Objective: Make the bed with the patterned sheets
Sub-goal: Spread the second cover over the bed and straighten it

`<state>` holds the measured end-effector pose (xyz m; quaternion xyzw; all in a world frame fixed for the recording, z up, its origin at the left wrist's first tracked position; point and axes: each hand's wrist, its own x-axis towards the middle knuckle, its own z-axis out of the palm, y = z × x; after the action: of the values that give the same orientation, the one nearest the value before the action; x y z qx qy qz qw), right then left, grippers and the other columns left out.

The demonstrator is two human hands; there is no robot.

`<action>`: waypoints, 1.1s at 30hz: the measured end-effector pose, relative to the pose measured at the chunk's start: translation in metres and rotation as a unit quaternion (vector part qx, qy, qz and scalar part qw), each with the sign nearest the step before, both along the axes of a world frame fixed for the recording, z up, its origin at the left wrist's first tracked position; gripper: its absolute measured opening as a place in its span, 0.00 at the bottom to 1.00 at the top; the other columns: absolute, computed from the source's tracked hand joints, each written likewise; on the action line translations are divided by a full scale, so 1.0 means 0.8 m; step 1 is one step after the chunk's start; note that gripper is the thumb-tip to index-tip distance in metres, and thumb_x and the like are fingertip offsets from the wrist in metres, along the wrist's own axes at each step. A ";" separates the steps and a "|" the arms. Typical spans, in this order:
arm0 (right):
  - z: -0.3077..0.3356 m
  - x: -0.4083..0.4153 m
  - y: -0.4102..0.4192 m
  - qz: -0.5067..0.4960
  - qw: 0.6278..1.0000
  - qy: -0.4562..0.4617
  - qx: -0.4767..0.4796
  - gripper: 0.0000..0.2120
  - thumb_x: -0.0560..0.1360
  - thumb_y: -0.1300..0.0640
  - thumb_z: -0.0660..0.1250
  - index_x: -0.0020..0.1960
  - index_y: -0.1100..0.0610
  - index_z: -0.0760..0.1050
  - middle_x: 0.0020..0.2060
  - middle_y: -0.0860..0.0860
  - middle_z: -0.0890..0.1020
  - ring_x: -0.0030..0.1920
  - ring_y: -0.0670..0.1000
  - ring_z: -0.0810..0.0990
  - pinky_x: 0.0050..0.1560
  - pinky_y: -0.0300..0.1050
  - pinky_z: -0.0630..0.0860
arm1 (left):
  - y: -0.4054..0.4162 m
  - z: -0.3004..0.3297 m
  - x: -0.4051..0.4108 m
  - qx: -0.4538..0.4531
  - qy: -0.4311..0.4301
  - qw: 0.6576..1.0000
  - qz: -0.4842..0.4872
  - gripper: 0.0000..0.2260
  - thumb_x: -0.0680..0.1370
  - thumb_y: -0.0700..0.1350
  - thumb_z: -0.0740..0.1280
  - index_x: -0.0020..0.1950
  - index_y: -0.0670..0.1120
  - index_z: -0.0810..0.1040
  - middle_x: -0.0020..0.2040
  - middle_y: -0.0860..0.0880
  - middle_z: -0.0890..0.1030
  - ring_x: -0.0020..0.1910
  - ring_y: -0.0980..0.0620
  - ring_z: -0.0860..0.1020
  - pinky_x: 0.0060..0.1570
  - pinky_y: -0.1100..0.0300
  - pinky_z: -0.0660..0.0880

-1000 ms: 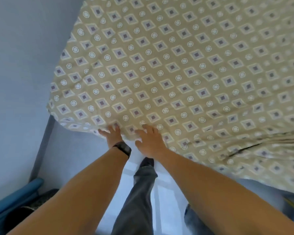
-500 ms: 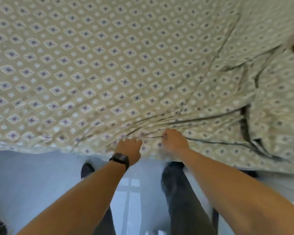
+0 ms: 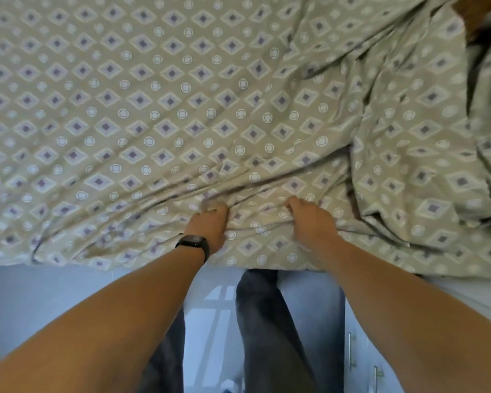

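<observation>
One head-worn wide-angle cam, looking fwd and steeply down from close above the bed edge: patterned sheet (image 3: 153, 109) fills the upper frame, floor (image 3: 40, 302) and the wearer's legs show at the bottom.

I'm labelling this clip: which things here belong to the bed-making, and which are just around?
Part of the job:
- beige diamond-patterned cotton sheet
- left hand, gripping the sheet
- right hand, gripping the sheet

Just around:
- black wristband watch
- pale blue floor
- metal drawer handles
</observation>
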<state>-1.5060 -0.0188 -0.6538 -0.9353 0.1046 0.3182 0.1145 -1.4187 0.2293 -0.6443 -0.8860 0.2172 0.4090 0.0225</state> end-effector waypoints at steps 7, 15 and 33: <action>0.039 -0.095 -0.044 0.110 0.917 0.371 0.095 0.18 0.83 0.55 0.59 0.72 0.56 0.72 0.74 0.57 0.70 0.66 0.59 0.74 0.63 0.49 0.71 | -0.030 0.054 -0.114 -0.013 0.254 0.967 -0.025 0.18 0.76 0.42 0.62 0.65 0.52 0.77 0.62 0.47 0.81 0.61 0.42 0.78 0.60 0.47 0.76; 0.070 -0.149 -0.048 -0.024 0.987 0.142 0.067 0.13 0.82 0.52 0.54 0.64 0.52 0.70 0.55 0.56 0.81 0.51 0.60 0.79 0.44 0.49 0.71 | -0.029 0.072 -0.150 -0.072 0.166 0.983 0.020 0.13 0.81 0.45 0.60 0.65 0.46 0.73 0.63 0.44 0.75 0.62 0.39 0.74 0.60 0.46 0.73; 0.126 -0.222 -0.045 -0.122 0.978 0.134 0.107 0.25 0.79 0.43 0.54 0.75 0.44 0.64 0.68 0.53 0.73 0.68 0.60 0.72 0.63 0.54 0.72 | -0.052 0.094 -0.239 -0.055 0.148 0.987 0.032 0.20 0.81 0.45 0.62 0.73 0.52 0.69 0.70 0.47 0.73 0.64 0.43 0.75 0.54 0.53 0.72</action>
<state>-1.6840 -0.0546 -0.5526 -0.8468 0.1975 0.4334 0.2369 -1.6095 0.1876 -0.5692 -0.8222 0.2121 0.5233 -0.0715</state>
